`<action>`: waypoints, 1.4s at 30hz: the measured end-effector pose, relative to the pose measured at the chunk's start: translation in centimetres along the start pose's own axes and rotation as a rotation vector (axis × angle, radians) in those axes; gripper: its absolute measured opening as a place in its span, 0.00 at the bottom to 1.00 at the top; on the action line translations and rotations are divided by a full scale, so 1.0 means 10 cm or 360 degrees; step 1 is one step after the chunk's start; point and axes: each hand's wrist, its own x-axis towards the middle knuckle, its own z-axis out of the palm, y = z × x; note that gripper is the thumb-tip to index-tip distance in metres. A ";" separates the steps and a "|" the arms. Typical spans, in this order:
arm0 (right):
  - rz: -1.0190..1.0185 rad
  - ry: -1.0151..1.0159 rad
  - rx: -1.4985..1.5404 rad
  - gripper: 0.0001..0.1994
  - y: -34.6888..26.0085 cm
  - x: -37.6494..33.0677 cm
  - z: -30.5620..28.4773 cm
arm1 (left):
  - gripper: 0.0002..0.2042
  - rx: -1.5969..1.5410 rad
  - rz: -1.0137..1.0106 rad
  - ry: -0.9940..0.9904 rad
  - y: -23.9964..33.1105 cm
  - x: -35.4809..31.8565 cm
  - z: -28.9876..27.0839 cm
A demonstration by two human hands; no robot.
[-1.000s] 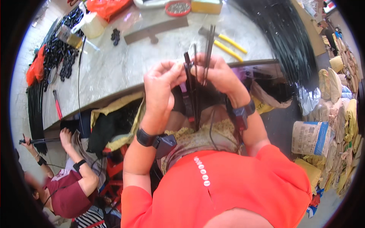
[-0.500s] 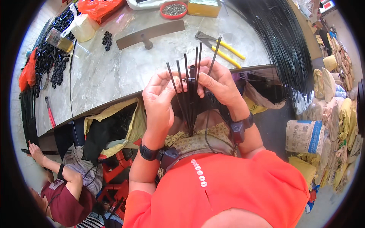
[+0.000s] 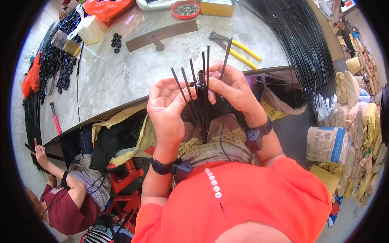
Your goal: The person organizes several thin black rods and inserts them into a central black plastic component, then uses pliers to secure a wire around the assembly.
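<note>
A bundle of thin black rods (image 3: 203, 113) stands fanned upward in front of my body, several rods around a short black tube (image 3: 201, 76). It looks like a rib frame. My left hand (image 3: 167, 101) is closed in a pinch at the tube's left side, with a small dark piece at its fingertips and the left rods in front of its thumb. My right hand (image 3: 231, 87) is closed round the tube's right side, thumb and fingers gripping the bundle near its top. One rod leans outward past the right thumb. The lower rod ends rest near my lap.
On the grey table lie yellow-handled pliers (image 3: 243, 60), a curved metal strip with a post (image 3: 162, 35), red-handled pliers (image 3: 56, 119) and a red dish of small metal parts (image 3: 185, 9). Long black rods (image 3: 302, 44) hang over the right edge. A co-worker (image 3: 69, 194) sits at left.
Both hands and the rod bundle have shifted slightly left. A small dark piece now shows at my left fingertips beside the tube. The co-worker's raised hand has moved.
</note>
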 end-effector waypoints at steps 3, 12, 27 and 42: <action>0.0000 0.0000 -0.0019 0.11 0.01 -0.01 0.03 | 0.10 0.0064 -0.0030 0.0080 0.00 -0.08 0.00; 0.0012 -0.0004 -0.0033 0.12 -0.01 -0.03 0.04 | 0.07 0.0316 -0.0024 -0.0053 0.08 -0.07 -0.01; 0.0029 -0.0032 -0.0003 0.08 -0.06 -0.04 0.09 | 0.04 0.0336 -0.0087 0.0016 0.11 -0.07 0.03; -0.0028 -0.0048 0.0002 0.11 0.00 0.01 0.02 | 0.06 0.0002 -0.0245 -0.0095 0.03 -0.06 0.09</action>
